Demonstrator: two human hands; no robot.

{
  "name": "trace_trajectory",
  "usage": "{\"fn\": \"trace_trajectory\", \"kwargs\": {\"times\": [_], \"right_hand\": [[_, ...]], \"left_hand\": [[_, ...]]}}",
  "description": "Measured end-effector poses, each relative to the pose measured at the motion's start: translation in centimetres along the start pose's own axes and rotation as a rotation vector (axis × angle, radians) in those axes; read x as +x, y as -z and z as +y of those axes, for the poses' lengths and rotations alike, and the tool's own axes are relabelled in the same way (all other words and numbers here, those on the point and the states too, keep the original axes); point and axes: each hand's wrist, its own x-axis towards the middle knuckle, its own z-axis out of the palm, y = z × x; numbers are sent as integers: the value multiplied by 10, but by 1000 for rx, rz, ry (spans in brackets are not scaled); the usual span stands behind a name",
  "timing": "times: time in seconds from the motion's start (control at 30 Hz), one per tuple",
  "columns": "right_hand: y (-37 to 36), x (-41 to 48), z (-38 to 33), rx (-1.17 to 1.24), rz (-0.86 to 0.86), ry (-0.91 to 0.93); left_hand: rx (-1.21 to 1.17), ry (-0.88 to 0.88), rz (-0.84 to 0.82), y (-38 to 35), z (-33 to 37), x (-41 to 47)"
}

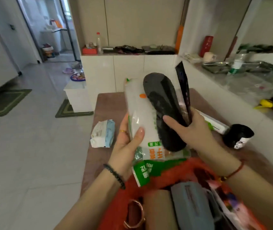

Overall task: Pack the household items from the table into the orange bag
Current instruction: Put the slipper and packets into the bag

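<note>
The orange bag (170, 173) sits open at the near edge of the brown table (102, 103), with a grey pouch (190, 208), a cardboard tube and a round pink-rimmed item inside. My left hand (125, 143) grips a clear plastic pack with green print (139, 113) above the bag. My right hand (189, 128) holds a long black object (162, 100) and a thin dark sachet (183, 83), pressed against that pack.
On the table lie a white and blue packet (102, 135) at the left edge, a black roll (238, 136) and a white and green box (215, 122) at the right. White cabinets stand behind; a cluttered counter (242, 80) runs along the right.
</note>
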Motion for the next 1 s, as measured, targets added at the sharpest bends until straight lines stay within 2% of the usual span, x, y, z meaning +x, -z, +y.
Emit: {"fn": "trace_trajectory", "kwargs": {"times": [0.07, 0.17, 0.23, 0.37, 0.43, 0.5, 0.57, 0.63, 0.67, 0.77, 0.83, 0.9, 1.0], "right_hand": [[24, -23, 2, 101, 42, -86], [67, -56, 4, 485, -133, -344], [91, -79, 6, 571, -164, -466], [133, -117, 17, 544, 69, -399], [146, -137, 24, 537, 166, -345], [155, -160, 35, 579, 178, -388], [156, -184, 51, 684, 122, -533], [152, -207, 73, 763, 87, -687], [149, -216, 83, 767, 80, -749], [140, -231, 103, 726, 11, -856], [134, -231, 107, 734, -66, -892], [128, -223, 109, 747, -136, -904], [114, -205, 107, 751, -213, -886]], "left_hand": [[-6, 19, -79, -20, -6, -17], [11, 55, -225, -44, -17, -39], [88, 60, -329, -56, -25, -52], [373, 84, -527, -73, -45, -66], [460, 124, -526, -76, -58, -67], [513, 144, -450, -77, -71, -66], [752, -56, -392, -73, -83, -58], [1163, -299, -394, -68, -96, -40], [1386, -361, -412, -67, -101, -30], [1942, -262, -455, -72, -111, 0], [2096, -248, -445, -79, -113, 16], [2007, -271, -387, -88, -111, 27], [1547, -210, -341, -104, -106, 31]]}}
